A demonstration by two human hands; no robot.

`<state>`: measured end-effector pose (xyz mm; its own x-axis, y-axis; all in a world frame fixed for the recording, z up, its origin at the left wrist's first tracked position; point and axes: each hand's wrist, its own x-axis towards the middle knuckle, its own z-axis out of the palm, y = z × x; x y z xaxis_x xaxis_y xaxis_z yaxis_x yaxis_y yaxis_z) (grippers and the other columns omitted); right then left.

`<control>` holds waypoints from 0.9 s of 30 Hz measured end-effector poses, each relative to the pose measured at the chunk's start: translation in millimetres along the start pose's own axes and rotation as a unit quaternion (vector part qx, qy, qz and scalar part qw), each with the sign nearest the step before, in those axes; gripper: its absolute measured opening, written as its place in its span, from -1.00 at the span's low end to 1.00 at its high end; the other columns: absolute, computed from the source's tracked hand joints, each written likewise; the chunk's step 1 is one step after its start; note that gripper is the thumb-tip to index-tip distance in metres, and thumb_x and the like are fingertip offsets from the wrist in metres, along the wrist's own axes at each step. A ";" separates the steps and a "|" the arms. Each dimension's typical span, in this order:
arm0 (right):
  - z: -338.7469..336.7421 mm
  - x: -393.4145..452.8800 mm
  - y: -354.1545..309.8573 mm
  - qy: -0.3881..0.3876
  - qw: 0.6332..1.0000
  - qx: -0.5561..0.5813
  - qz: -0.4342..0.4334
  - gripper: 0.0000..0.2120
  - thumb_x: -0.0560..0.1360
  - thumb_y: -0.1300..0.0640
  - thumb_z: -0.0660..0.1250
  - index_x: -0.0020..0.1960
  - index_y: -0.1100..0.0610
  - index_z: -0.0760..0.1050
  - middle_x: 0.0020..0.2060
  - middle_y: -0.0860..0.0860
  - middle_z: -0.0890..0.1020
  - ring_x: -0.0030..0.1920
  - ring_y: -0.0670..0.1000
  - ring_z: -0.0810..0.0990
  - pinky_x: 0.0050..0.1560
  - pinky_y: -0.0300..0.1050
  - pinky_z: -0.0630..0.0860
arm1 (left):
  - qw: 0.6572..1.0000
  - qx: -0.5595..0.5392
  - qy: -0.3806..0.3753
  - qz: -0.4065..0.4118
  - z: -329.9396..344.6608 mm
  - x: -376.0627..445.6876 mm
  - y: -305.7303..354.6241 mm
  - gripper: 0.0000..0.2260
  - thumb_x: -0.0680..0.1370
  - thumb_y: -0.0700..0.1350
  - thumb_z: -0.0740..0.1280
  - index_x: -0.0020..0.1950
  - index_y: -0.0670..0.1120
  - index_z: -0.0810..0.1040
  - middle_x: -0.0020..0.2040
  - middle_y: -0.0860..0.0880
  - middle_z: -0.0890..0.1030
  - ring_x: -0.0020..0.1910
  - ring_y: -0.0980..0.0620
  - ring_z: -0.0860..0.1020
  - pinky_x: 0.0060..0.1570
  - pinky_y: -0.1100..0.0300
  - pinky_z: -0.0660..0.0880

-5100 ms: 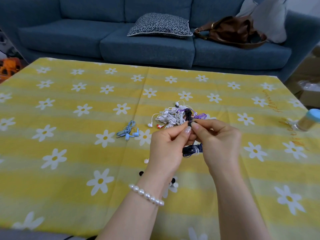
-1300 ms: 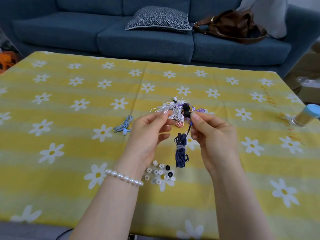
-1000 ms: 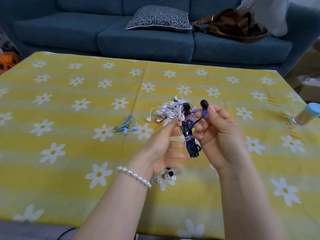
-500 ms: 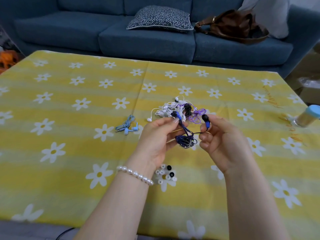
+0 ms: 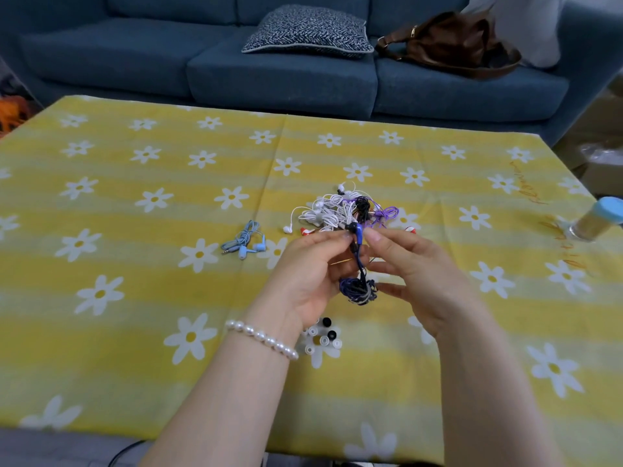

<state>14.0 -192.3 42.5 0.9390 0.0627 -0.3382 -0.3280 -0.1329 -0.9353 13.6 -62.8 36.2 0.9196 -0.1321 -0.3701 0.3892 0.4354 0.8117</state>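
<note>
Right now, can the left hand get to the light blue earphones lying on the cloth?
Probably yes. The light blue earphones lie left of the left hand, with only bare tablecloth between, but that hand pinches the dark blue earphones and must release them first.

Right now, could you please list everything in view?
dark blue earphones: one, dark blue, in both hands
tangled earphones: one pile, white, black, purple, table centre
light blue earphones: one, light blue, left of pile
ear tips: several, white and black, by left wrist
jar: one, blue lid, right edge
tablecloth: one, yellow with daisies
sofa: one, blue, behind
cushion: one, dark patterned, on sofa
bag: one, brown, on sofa
bracelet: one, white, left wrist
left hand: pinches dark blue earphones
right hand: pinches them too
</note>
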 end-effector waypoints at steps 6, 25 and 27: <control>5.2 2.4 1.6 0.018 0.999 0.037 -0.026 -0.85 0.34 0.02 0.44 -0.10 -0.01 0.63 -0.18 -0.09 0.64 0.03 -0.06 0.57 0.02 -0.06 0.46 | 0.999 0.031 0.012 0.014 -0.6 0.8 -1.6 -0.84 0.54 -0.27 0.25 -0.21 -0.12 0.53 -0.44 0.01 0.60 -0.45 0.09 0.58 -0.38 0.26 0.44; -3.9 -0.7 -7.4 0.155 0.968 0.143 -0.133 -0.83 0.30 0.29 0.48 -0.11 0.24 0.61 -0.32 0.02 0.62 -0.42 -0.19 0.53 -0.34 -0.42 0.42 | 0.704 0.710 0.016 -0.022 -38.1 18.1 -20.2 -0.87 0.38 -0.21 0.45 -0.24 0.02 0.59 -0.19 0.09 0.61 -0.06 0.05 0.58 0.11 0.10 0.47; -5.9 -1.8 -7.8 0.161 0.966 0.149 -0.136 -0.80 0.32 0.30 0.47 -0.06 0.27 0.60 -0.32 0.01 0.63 -0.43 -0.22 0.54 -0.35 -0.45 0.40 | 0.690 0.723 0.001 -0.023 -35.7 20.7 -24.7 -0.88 0.37 -0.19 0.46 -0.18 0.02 0.61 -0.11 0.07 0.64 -0.05 0.05 0.58 0.15 0.09 0.46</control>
<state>15.5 -197.2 51.0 0.9627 -0.2611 -0.0705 -0.0351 0.1380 -0.9898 21.1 -44.4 -7.6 0.9053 -0.1141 -0.4092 0.0662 -0.9136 0.4011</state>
